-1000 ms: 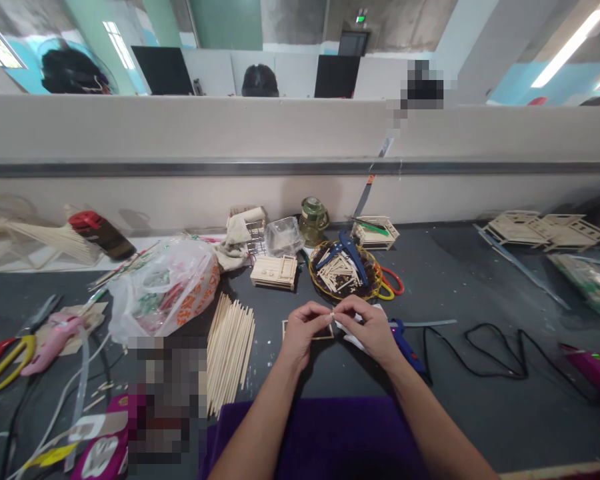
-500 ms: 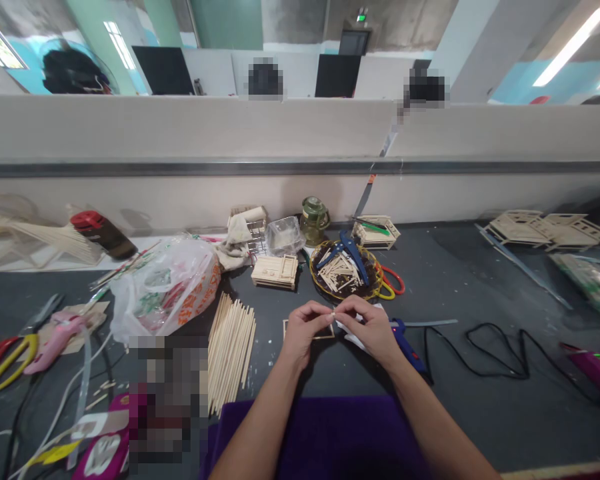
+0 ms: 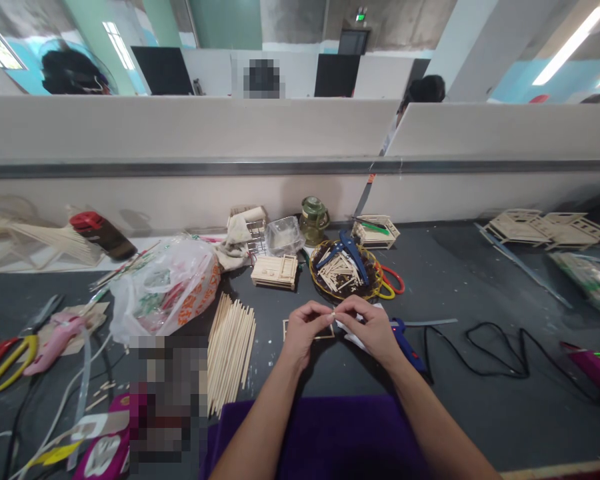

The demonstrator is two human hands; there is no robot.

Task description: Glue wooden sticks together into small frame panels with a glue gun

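Observation:
Fingertips meeting above the dark table, my left hand point(image 3: 305, 327) and my right hand point(image 3: 367, 323) pinch a tiny pale piece point(image 3: 333, 313) between them. It looks like a bit of wooden stick, though most of it is covered by the fingers. Under my left hand lies a small rectangular frame of thin sticks point(image 3: 324, 337), partly hidden. A crumpled white paper point(image 3: 356, 341) and a blue glue gun point(image 3: 409, 347) are beside and below my right hand. Left of my hands lies a bundle of long wooden sticks point(image 3: 233, 353).
Beyond my hands stands a basket point(image 3: 320, 288) of short sticks with a blue caliper point(image 3: 353, 257) on top. A stick-built model point(image 3: 275, 272), a green jar point(image 3: 314, 220) and a plastic bag point(image 3: 165, 287) stand nearby. A black cable point(image 3: 480, 370) runs right. Scissors point(image 3: 27, 347) lie far left.

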